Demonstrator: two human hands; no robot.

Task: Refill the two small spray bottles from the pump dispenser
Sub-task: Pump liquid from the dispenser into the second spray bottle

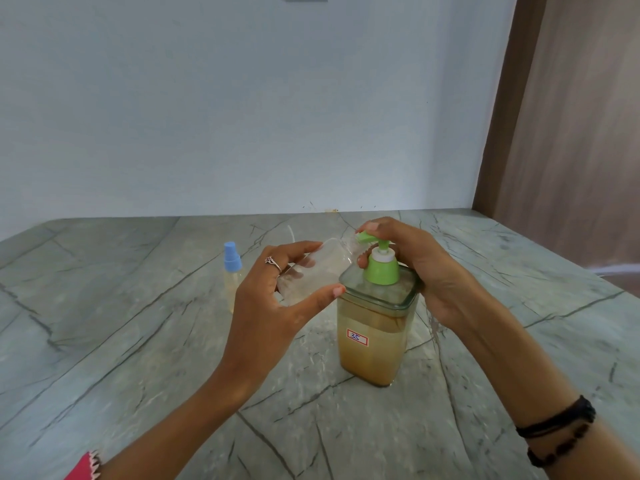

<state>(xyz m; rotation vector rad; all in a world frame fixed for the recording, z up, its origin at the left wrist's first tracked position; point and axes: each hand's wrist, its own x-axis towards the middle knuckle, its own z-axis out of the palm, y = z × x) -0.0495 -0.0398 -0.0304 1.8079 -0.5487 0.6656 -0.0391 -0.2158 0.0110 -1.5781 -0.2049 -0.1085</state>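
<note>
A square clear pump dispenser [375, 341] with amber liquid and a green pump head [381, 265] stands on the marble counter. My left hand [273, 299] grips an uncapped clear small spray bottle [315, 268], tilted with its mouth up at the green nozzle. My right hand [415, 268] curls around the pump, fingers on top of the nozzle and thumb under it. A second small spray bottle [232, 275] with a blue sprayer cap stands upright to the left, partly hidden behind my left hand.
The grey-green marble counter [138, 341] runs to a pale wall at the back. A thin white dip tube [291, 233] shows behind my left hand. A brown wooden panel [571, 133] rises at the right.
</note>
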